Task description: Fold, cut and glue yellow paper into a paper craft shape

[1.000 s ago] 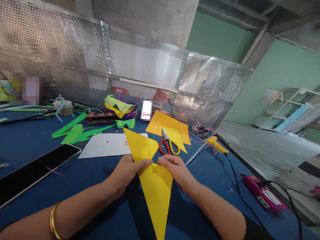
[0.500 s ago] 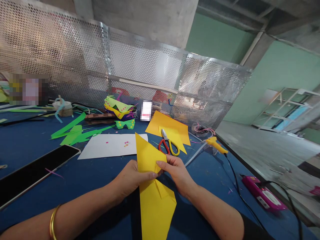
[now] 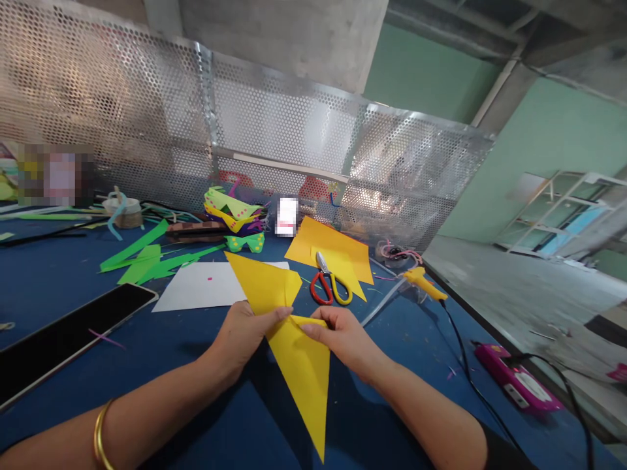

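A folded piece of yellow paper [image 3: 304, 375] is held up over the blue table, one pointed end toward the far left and the other toward me. My left hand [image 3: 249, 333] grips its left edge near the middle, thumb pressed on top. On the other side, my right hand [image 3: 336, 333] pinches a folded flap between thumb and fingers. The fingers under the paper are partly hidden. Just beyond my hands lie scissors [image 3: 330, 287] with one red and one yellow handle. They rest by yellow-orange paper sheets [image 3: 337, 245].
A white sheet [image 3: 191, 287] and green paper strips [image 3: 147, 261] lie to the left, near a large black phone or tablet [image 3: 73, 339]. Decorated paper bows [image 3: 245, 243] sit at the back. At right are a yellow glue gun [image 3: 424, 284] with its cord and a magenta device [image 3: 516, 378].
The yellow paper has turned, its far tip swinging left and its near end swinging right. My right hand has shifted its pinch to a flap lower on the paper.
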The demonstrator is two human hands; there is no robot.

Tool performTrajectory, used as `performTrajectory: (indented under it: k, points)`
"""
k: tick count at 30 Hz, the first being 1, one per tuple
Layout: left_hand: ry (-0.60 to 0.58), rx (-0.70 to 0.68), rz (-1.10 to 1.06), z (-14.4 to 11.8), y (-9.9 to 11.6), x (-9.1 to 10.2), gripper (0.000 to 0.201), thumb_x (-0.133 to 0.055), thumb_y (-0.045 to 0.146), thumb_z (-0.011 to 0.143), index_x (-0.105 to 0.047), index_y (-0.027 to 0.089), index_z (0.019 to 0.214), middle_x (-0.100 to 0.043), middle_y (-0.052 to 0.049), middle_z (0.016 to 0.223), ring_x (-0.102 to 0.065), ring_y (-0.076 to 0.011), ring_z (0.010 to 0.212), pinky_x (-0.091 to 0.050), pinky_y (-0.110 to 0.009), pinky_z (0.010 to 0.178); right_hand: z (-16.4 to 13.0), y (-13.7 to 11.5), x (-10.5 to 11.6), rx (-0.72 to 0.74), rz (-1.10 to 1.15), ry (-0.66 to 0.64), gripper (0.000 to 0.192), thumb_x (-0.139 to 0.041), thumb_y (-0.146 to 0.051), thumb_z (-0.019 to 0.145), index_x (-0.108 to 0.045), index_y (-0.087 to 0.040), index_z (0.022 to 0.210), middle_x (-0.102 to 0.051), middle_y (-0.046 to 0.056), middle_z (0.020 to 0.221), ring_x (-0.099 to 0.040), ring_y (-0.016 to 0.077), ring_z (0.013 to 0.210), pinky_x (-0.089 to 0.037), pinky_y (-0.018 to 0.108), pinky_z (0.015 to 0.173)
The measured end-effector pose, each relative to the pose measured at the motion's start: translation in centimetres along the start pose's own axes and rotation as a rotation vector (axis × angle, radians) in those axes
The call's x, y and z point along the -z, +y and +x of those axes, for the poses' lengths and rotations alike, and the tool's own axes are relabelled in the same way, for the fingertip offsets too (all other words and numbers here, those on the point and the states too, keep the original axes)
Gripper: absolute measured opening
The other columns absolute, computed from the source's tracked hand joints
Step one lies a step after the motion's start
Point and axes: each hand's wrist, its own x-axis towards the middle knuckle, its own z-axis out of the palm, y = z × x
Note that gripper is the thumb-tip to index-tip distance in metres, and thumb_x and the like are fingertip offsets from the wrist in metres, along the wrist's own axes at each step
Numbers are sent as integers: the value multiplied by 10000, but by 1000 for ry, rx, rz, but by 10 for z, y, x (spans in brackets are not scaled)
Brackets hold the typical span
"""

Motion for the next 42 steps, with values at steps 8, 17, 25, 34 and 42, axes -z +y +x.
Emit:
performTrajectory:
  k: [8, 17, 25, 34, 42]
  points:
    - [-19, 8, -33, -1, 0, 0, 316, -837, 321, 569, -755, 170, 834, -775, -68, 869, -695, -226, 771, -539, -277, 685, -1, 2, -2, -62, 74, 18, 336, -729, -460, 657, -537, -185, 632, -502, -43, 551, -413, 95, 504, -283, 246, 508]
    - [-27, 76, -94, 0, -3, -2, 389, -834, 339, 578, -749, 149, 906, -768, -100, 969, -700, -255, 839, -541, -296, 725, -1, -1, -2, -62, 137, 70, 421, -744, -550, 626, -546, -179, 629, -536, -32, 570, -438, 100, 516, -310, 244, 513]
    - [49, 28, -103, -1, -1, -2, 401, -847, 329, 575, -732, 151, 916, -766, -92, 982, -697, -239, 832, -539, -277, 702, -1, 0, -3, -105, 177, 20, 430, -766, -562, 618, -588, -175, 672, -616, -15, 624, -524, 117, 561, -368, 245, 549]
    - [82, 4, -181, 12, 13, 11, 569, -766, 538, 654, -683, 150, 1063, -725, -115, 1073, -676, -218, 835, -511, -278, 646, 3, -7, 15, -107, 212, 148, 380, -793, -508, 559, -603, -196, 664, -652, 4, 631, -586, 161, 571, -424, 271, 555]
    - [96, -283, 458, 32, 49, 41, 375, -761, 500, 630, -750, 199, 853, -744, -53, 900, -631, -237, 875, -433, -283, 745, 8, -9, 47, 48, -358, 90, 370, -684, -500, 705, -488, -213, 576, -385, -64, 498, -340, 97, 473, -220, 245, 449]
